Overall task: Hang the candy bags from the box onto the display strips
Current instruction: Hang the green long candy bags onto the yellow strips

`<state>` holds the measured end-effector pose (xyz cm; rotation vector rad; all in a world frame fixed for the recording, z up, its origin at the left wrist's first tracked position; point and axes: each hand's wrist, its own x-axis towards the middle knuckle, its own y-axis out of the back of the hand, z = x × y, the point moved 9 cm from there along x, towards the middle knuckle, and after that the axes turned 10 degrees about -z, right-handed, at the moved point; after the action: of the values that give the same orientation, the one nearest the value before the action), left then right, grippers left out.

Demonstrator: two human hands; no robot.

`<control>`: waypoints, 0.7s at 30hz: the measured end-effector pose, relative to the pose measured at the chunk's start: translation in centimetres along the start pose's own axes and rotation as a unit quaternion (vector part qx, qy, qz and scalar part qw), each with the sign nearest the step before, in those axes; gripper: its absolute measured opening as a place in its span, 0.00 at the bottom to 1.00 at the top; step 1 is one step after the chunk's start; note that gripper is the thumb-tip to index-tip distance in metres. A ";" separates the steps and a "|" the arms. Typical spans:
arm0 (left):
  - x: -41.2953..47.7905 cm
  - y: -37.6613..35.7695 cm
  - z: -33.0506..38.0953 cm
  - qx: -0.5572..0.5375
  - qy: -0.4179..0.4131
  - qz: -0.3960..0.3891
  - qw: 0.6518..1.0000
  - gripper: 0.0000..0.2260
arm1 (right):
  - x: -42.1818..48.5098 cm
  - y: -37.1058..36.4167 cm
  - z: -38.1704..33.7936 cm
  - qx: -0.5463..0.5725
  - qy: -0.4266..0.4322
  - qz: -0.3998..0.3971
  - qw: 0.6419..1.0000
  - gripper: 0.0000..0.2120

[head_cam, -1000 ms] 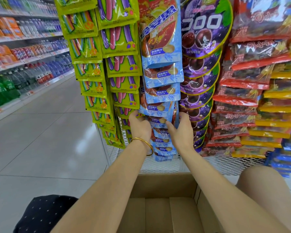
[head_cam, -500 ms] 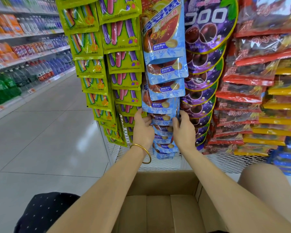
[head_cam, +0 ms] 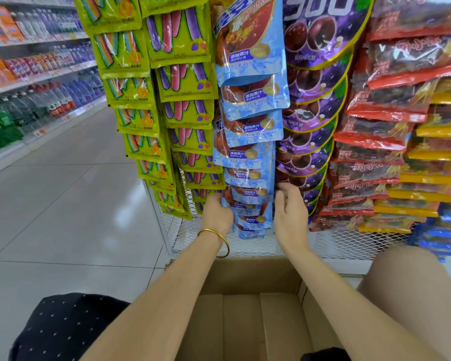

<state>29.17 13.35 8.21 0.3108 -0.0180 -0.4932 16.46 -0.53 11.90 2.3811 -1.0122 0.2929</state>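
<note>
Head view: a blue candy bag (head_cam: 248, 175) is being fixed low on the blue-bag strip, pinched at its edges by the left hand (head_cam: 217, 213) and right hand (head_cam: 290, 214). Next, release is called for; the cardboard box (head_cam: 248, 316) nearby appears empty.

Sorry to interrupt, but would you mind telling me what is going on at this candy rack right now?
A person is restocking hanging candy in a shop aisle. Both hands are at the lower end of the column of blue candy bags: the left hand at its left edge, the right hand at its right edge. Whether either grips a bag is unclear. The cardboard box sits open below, and the part in view shows no bags.
</note>
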 end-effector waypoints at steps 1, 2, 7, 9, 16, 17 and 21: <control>0.2 -0.3 -0.5 0.015 0.011 -0.007 1.000 0.08 | -0.3 -0.4 0.3 0.000 0.001 -0.015 1.000 0.12; 0.3 -0.7 -0.8 0.021 0.020 -0.011 1.000 0.10 | -0.4 -0.8 0.5 0.002 0.000 -0.030 1.000 0.12; 0.6 -1.0 -0.6 0.006 0.014 0.015 1.000 0.12 | 0.7 -1.7 1.8 0.040 -0.056 -0.055 0.996 0.13; 0.7 -1.0 -0.7 0.016 0.011 0.022 1.000 0.13 | 1.2 -1.8 1.9 0.050 -0.064 -0.058 0.995 0.13; 0.2 -2.1 -1.7 0.062 0.003 -0.003 0.998 0.12 | 1.7 -1.5 2.4 0.031 -0.079 -0.044 0.995 0.11; 0.0 -2.3 -1.4 0.067 -0.002 -0.005 0.998 0.11 | 1.7 -1.5 2.4 0.029 -0.077 -0.047 0.995 0.11; -0.4 -2.7 -0.9 0.077 -0.006 -0.016 0.997 0.10 | 1.9 -1.4 2.3 0.024 -0.075 -0.045 0.996 0.11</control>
<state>27.65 11.56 6.53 0.4588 -0.0631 -0.5272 18.78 -2.15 10.18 2.5153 -0.9689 0.1084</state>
